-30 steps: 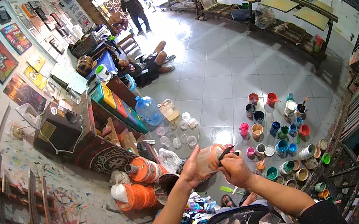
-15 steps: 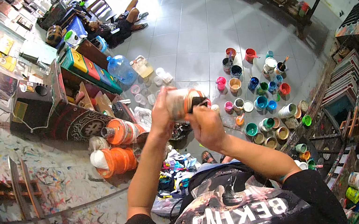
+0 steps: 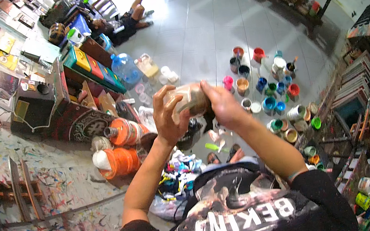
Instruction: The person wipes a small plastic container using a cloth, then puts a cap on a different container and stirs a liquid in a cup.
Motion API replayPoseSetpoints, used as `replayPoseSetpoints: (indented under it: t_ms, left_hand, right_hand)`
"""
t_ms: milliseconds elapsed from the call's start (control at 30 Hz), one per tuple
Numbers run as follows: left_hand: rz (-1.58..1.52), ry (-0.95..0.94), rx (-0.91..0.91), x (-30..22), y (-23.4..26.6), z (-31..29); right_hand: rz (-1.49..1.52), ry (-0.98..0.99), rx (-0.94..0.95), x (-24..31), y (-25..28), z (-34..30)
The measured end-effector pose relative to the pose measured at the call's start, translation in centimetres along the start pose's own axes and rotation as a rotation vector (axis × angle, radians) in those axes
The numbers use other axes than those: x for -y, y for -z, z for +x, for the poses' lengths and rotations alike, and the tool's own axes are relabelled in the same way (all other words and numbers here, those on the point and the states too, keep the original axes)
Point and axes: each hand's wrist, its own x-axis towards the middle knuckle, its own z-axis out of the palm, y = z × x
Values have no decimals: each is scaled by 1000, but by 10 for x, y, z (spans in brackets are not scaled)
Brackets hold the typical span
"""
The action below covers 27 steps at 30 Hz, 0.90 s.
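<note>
Between my hands, in front of my chest, is a cloudy see-through plastic tub (image 3: 191, 98) tipped on its side, with brownish smears showing through its wall. My left hand (image 3: 165, 115) grips its left end, thumb below and fingers bent over the top. At the other end, my right hand (image 3: 228, 106) is closed against the tub, its fingers pointing up along the edge and partly blurred by motion. A dark, limp piece (image 3: 208, 120), maybe cloth, hangs beside the right hand; what holds it is hidden.
Several open paint pots (image 3: 269, 103) stand on the tiled floor at right. Orange jugs (image 3: 121, 161), a big blue water bottle (image 3: 125, 68) and a dark cabinet (image 3: 42, 107) are at left. Crumpled rags (image 3: 178, 175) lie near my feet. A person (image 3: 123, 25) reclines farther back.
The tub has turned in my hands, its orange-striped side now out of sight. My left fingers have spread and bent over it; my right hand has shifted right and risen along its end.
</note>
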Motion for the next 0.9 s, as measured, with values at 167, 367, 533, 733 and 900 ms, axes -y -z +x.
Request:
replayPoseSetpoints:
  t_ms: [167,367,533,733,900]
  left_hand:
    - [-383,940,10,11,-6,4]
    - [-948,1681,246,12,7,9]
    - [-454,975,41,-5,-12,-10]
    - [-279,623,-148,-8,-21,-17]
    - [-1149,1664,264,7,2,-4]
  right_hand:
    - [-602,593,-73,-12,-16,-38]
    - [-809,1114,155,-24,9,-26]
    - [-313,455,-29,-12,-2,-29]
    - [-522,437,-63,2,-11,-49]
    - [-890,1291,225,-17,14,-37]
